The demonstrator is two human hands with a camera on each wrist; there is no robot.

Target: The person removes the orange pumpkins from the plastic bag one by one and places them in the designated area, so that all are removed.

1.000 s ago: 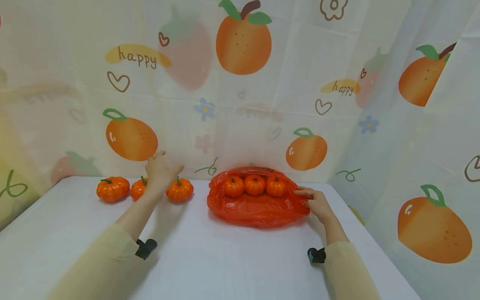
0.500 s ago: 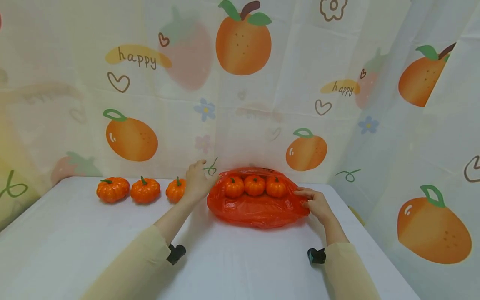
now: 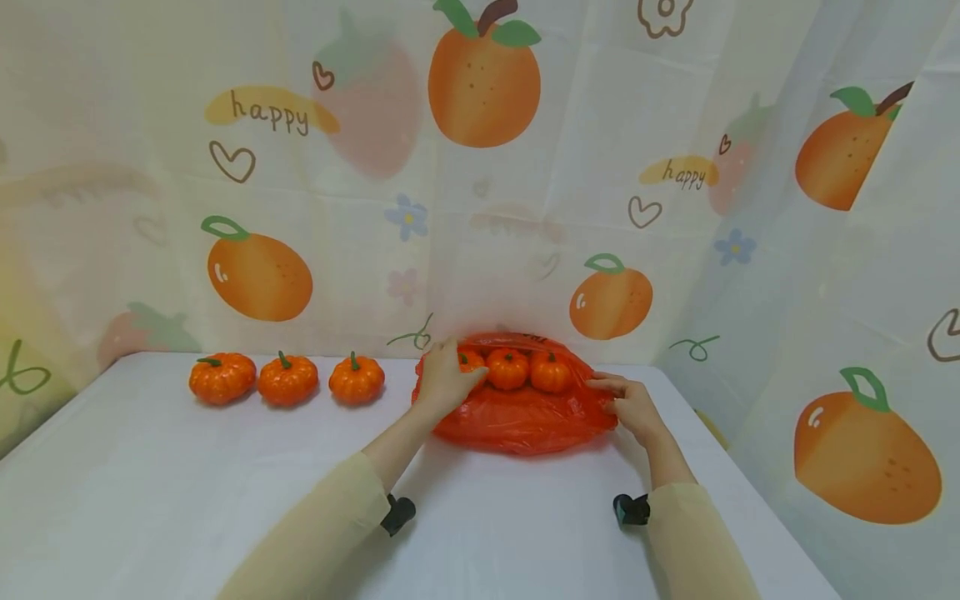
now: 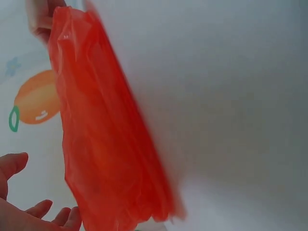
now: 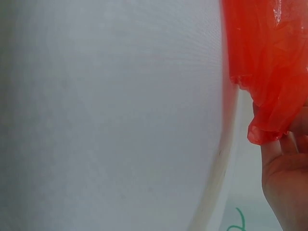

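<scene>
A red plastic bag lies on the table with its mouth towards me, holding three small orange pumpkins in a row. My left hand is at the bag's left edge and partly covers the leftmost of them. In the left wrist view its fingers and thumb are spread apart, with fingertips right at the red plastic and nothing between them. At the other end, my right hand pinches the bag's right edge; the right wrist view shows crumpled plastic between its fingers.
Left of the bag stand three more pumpkins, a left one, a middle one and a right one. A fruit-printed curtain hangs behind the white table and along its right side.
My left hand has moved right, from over the loose pumpkins to the bag's left edge, uncovering them. The right hand stays at the bag's right edge.
</scene>
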